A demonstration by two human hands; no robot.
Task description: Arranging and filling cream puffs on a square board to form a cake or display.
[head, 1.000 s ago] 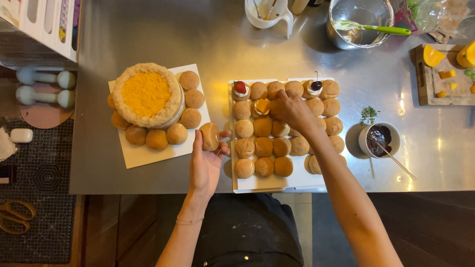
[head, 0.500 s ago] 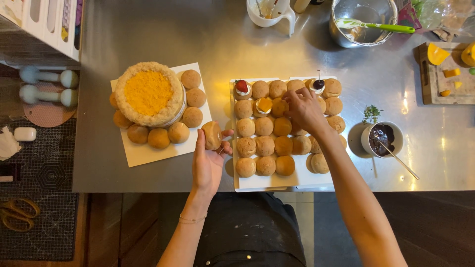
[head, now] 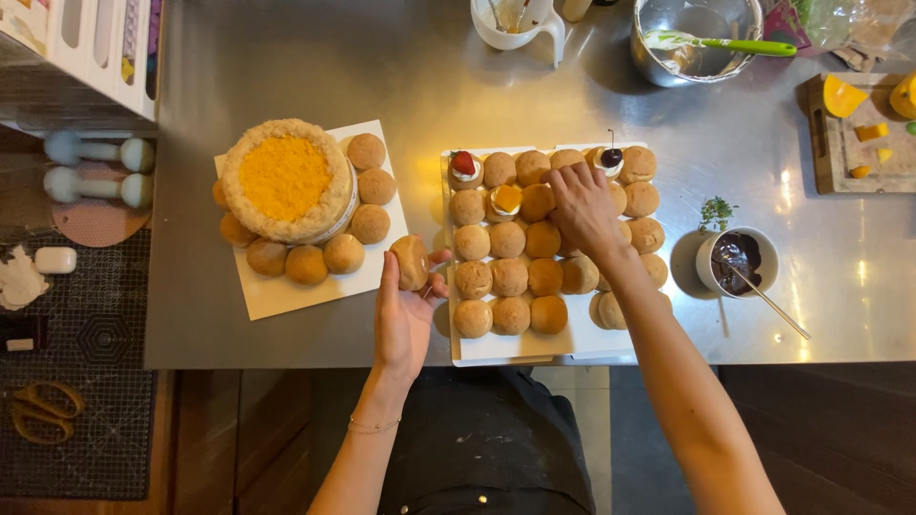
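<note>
Right hand [head: 584, 205] shifted up tray [head: 515, 345]; left hand [head: 405, 310] grip closed around puff [head: 410, 260].

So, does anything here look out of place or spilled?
Nothing is spilled. The ring of puffs around the cake is incomplete, with bare white board at the front, and the left hand holds one puff there.

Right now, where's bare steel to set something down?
Free: the wide steel strip between the white jug and the puff tray, and the counter's front right corner past the chocolate bowl. Crowded: around the cake and the cutting board.
</note>
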